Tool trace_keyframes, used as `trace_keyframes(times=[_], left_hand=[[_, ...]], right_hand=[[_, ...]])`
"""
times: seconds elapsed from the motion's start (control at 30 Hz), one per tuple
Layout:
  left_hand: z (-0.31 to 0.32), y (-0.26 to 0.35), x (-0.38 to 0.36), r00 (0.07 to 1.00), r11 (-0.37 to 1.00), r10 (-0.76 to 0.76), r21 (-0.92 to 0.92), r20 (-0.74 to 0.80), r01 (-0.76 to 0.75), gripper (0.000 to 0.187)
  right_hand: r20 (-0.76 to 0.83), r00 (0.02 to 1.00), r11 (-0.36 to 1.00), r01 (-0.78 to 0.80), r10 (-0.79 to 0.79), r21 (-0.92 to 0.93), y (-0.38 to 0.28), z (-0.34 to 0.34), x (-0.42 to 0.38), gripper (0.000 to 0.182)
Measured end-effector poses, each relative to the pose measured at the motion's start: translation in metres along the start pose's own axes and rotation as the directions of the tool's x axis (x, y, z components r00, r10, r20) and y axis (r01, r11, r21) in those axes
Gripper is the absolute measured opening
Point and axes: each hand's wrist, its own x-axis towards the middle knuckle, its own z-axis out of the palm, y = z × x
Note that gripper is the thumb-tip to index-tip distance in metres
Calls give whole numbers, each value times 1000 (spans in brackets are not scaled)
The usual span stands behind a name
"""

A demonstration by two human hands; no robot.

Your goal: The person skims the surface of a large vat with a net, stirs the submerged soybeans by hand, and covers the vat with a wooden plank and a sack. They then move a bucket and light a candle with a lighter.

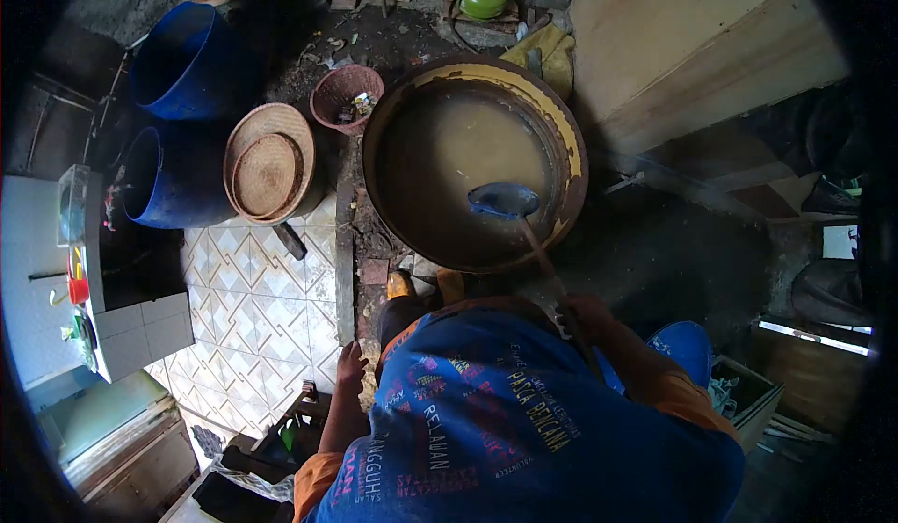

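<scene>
Gripping ladle (542, 252) in right hand (584, 319), bowl (503, 201) ahead over vat (572, 139)

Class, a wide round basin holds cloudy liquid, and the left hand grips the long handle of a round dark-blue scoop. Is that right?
One slip: the head view shows the right hand gripping the long handle of the scoop. The basin does hold cloudy liquid.
</scene>
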Motion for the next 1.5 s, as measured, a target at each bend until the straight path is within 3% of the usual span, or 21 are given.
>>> trace_keyframes(times=[0.07, 0.1, 0.13, 0.17, 0.2, 0.23, 0.27, 0.3, 0.37, 0.67, 0.93, 1.0, 1.03, 1.07, 1.27, 1.4, 1.5], left_hand=[[-5, -6, 3, 998, 999, -34, 1, 48, 34, 62], [-6, -8, 1, 998, 999, -34, 0, 49, 34, 62], [-6, -8, -1, 999, 999, -37, 9, 15, 37, 58], [-7, -10, -2, 999, 999, -40, 18, -20, 40, 55], [-9, -13, -2, 999, 999, -39, 17, -18, 39, 55], [-11, -19, -1, 999, 999, -45, 1, -13, 45, 55], [-12, -22, -1, 999, 999, -52, -16, -10, 52, 55], [-11, -21, -4, 997, 997, -74, 8, -36, 75, 54], [-14, -28, -4, 997, 998, -70, 0, -37, 70, 53], [-16, -35, -15, 994, 995, -67, -77, -87, 60, 48], [-22, -63, -8, 987, 987, -110, -133, -121, 93, 46], [-34, -96, 14, 984, 968, 177, 183, -1, -174, 47], [-20, -75, -3, 992, 989, -85, -132, -97, 72, 49], [-18, -70, -6, 991, 989, -86, -132, -98, 73, 49], [-10, -50, -17, 991, 993, -94, -83, -94, 86, 49], [-13, -46, -15, 989, 993, -82, -97, -120, 70, 45], [-15, -50, -11, 989, 993, -77, -100, -124, 65, 47]], right_hand=[[72, 917, 836, 389, -393, -387, 17, -17, 34, 17], [72, 916, 835, 389, -394, -388, 31, -36, 68, 17], [184, 780, 552, 567, -598, -611, 47, -60, 109, 17], [350, 603, 180, 645, -717, -743, 55, -72, 129, 17], [349, 602, 178, 644, -718, -744, 42, -63, 117, 17], [59, 760, 605, 559, -647, -567, 4, -32, 80, 16], [-165, 887, 891, 389, -431, -236, -24, -12, 62, 16], [-162, 887, 889, 391, -433, -238, -37, -7, 66, 16], [-319, 877, 928, 299, -359, -223, -59, 1, 73, 14], [-435, 829, 937, 306, -350, -171, -123, 37, 131, 15], [-285, 854, 888, 354, -434, -293, -151, 79, 144, 12], [-275, 846, 874, 371, -458, -315, -153, 91, 144, 13], [-236, 857, 864, 366, -457, -345, -151, 94, 148, 20], [-199, 868, 854, 361, -455, -375, -150, 96, 153, 29], [-38, 900, 866, 406, -434, -291, -135, 93, 132, 29], [-65, 853, 795, 451, -518, -406, -128, 61, 92, 35], [-18, 760, 631, 526, -649, -570, -146, 14, 54, 31]])
